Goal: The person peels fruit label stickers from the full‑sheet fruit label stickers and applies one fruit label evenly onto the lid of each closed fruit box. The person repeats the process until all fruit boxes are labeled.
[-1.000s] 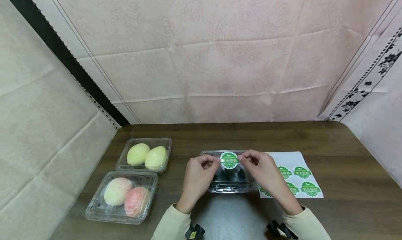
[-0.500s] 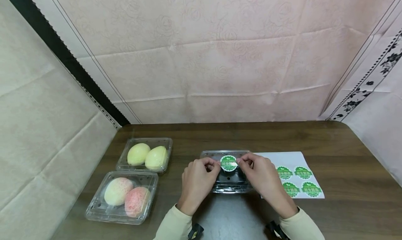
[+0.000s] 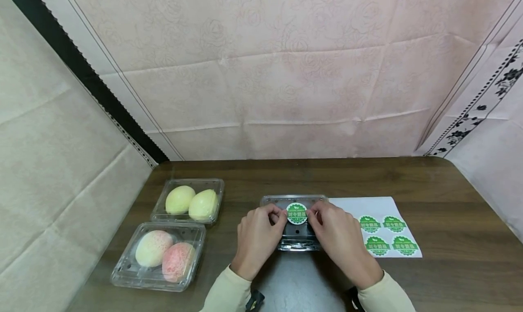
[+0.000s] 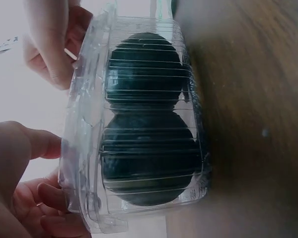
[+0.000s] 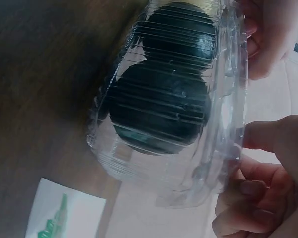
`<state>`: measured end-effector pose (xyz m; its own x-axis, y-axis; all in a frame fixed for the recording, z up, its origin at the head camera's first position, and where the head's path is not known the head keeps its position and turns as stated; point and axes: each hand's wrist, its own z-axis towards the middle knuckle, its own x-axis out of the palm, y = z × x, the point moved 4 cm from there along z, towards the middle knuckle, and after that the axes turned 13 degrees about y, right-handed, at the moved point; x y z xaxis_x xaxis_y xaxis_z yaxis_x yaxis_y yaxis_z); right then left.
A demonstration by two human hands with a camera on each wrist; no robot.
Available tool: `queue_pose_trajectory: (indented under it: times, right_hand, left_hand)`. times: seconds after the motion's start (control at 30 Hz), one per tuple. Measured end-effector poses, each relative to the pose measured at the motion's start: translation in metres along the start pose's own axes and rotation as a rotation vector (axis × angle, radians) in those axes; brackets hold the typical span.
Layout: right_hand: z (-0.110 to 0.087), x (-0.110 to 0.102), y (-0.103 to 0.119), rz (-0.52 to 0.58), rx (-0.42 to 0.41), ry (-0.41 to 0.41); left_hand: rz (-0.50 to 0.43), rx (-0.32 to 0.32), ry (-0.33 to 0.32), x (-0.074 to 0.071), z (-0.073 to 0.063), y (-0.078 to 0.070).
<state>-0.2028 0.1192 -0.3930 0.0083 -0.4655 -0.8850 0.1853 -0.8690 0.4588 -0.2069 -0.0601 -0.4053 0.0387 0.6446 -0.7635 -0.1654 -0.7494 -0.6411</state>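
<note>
In the head view, left hand point(image 3: 260, 232) and right hand point(image 3: 338, 237), fingers curled, pinch opposite edges of the green sticker point(image 3: 297, 213) over the clear box point(image 3: 299, 245) — best kept level, then smoothed from its middle. The left wrist view blurs two dark round things point(image 4: 148, 161) inside. The right hides the sticker — whether it touches down, I cannot tell.

Two yellowish balls point(image 3: 180, 200) in a farther tub point(image 3: 160, 213), two pink-speckled balls point(image 3: 177, 263) in a nearer tub point(image 3: 136, 275), wooden table point(image 3: 453, 221), pale cloth point(image 3: 286, 89)
</note>
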Motion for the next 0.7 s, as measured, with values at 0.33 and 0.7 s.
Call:
queue_pose_trajectory:
  times: [0.33,0.7]
  right_hand:
    - [-0.007,-0.001,0.008,-0.121,-0.042,-0.059]
    - [-0.003,-0.011,0.004,-0.037,-0.076,0.044]
  left_hand:
    - [0.123,0.071,-0.067,0.008,0.0,0.0]
    - [0.04,0.095,-0.03,-0.006,0.0,-0.001]
